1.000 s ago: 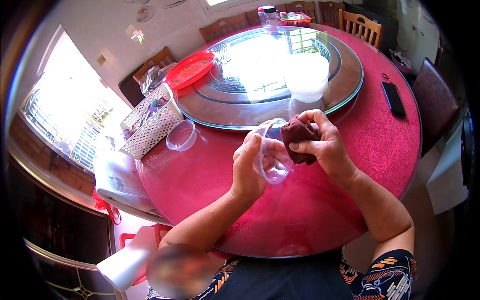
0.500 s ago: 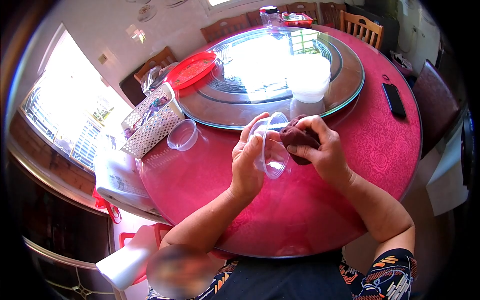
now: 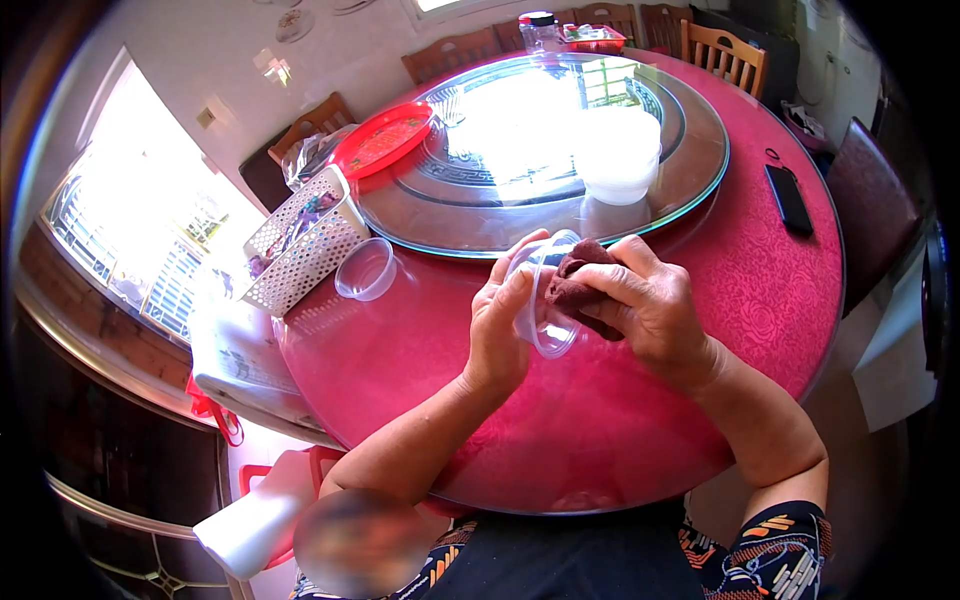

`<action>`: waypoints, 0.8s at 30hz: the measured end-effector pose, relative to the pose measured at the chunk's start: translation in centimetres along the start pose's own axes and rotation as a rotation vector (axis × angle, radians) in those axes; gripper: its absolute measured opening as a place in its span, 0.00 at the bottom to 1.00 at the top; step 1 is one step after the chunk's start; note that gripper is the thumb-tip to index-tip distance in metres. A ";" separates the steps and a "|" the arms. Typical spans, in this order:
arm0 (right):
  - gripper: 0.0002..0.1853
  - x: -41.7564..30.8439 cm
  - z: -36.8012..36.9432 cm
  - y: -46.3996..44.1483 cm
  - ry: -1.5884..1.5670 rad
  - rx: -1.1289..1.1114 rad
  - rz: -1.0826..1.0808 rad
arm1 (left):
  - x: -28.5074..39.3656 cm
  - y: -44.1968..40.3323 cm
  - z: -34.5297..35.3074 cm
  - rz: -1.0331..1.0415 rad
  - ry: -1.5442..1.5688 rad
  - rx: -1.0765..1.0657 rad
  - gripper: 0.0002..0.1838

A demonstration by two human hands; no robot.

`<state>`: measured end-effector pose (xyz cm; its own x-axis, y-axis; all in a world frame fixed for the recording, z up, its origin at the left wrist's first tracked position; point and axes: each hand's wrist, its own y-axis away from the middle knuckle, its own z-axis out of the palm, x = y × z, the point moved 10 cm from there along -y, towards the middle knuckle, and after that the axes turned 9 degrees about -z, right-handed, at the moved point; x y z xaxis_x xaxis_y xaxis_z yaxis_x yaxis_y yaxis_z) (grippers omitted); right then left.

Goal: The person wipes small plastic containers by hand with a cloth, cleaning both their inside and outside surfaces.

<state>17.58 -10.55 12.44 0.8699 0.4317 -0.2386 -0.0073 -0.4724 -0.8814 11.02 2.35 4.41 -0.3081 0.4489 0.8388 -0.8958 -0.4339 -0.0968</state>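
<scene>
A clear plastic bowl (image 3: 548, 325) is tipped on its side above the red table, its open mouth facing right. My left hand (image 3: 499, 322) grips it from the left, thumb on the near side. In my right hand (image 3: 655, 305) is a bunched dark brown cloth (image 3: 585, 287), pressed at the bowl's mouth. The fingertips under the cloth are partly hidden. Another clear plastic bowl (image 3: 366, 270) stands on the table to the left, beside a white perforated basket (image 3: 322, 240).
A glass turntable (image 3: 450, 215) bears a stack of whitish plastic bowls (image 3: 618, 160) and a red tray (image 3: 385, 140). On the right of the red table (image 3: 740, 330) lies a black phone (image 3: 788, 200). Jars (image 3: 540, 35) stand at the back. Wooden chairs (image 3: 725, 55) surround the table.
My right hand has turned and moved slightly left, bringing the brown cloth closer into the bowl's mouth. The left hand and bowl have shifted a little to the right.
</scene>
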 end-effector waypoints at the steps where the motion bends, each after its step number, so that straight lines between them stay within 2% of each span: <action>1: 0.11 -0.1 0.1 0.0 0.047 -0.013 -0.015 | -0.2 0.1 0.2 -0.012 -0.013 -0.004 0.37; 6: 0.08 -1.4 0.6 -0.3 0.270 -0.056 -0.114 | -1.4 -0.1 0.1 -0.080 -0.084 -0.034 0.37; 9: 0.07 -2.1 1.0 -0.5 0.291 -0.120 -0.083 | -1.9 -0.1 -0.1 -0.113 -0.059 0.001 0.38; 13: 0.16 -4.0 1.0 -0.9 0.215 -0.176 -0.239 | -2.5 -0.1 -0.3 -0.204 0.035 0.009 0.40; 14: 0.23 -4.1 1.1 -0.8 0.194 -0.194 -0.258 | -2.5 -0.1 0.0 -0.226 0.075 0.016 0.41; 17: 0.27 -2.2 1.0 -0.6 -0.028 -0.127 -0.128 | -3.0 0.2 -0.2 -0.299 0.082 0.077 0.42; 18: 0.26 -1.6 1.0 -0.5 -0.045 -0.119 -0.069 | -3.1 -0.1 0.2 -0.292 0.078 -0.008 0.43; 21: 0.27 -0.2 1.4 0.1 0.001 -0.154 0.036 | -3.5 0.1 0.5 -0.314 0.056 -0.037 0.43; 24: 0.21 -0.2 1.6 0.3 -0.038 -0.175 0.023 | -4.2 0.2 0.2 -0.336 0.054 -0.029 0.42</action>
<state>16.64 -9.52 11.53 0.8512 0.4462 -0.2764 0.0616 -0.6079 -0.7916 12.22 0.28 0.99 -0.0100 0.6037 0.7971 -0.9584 -0.2331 0.1645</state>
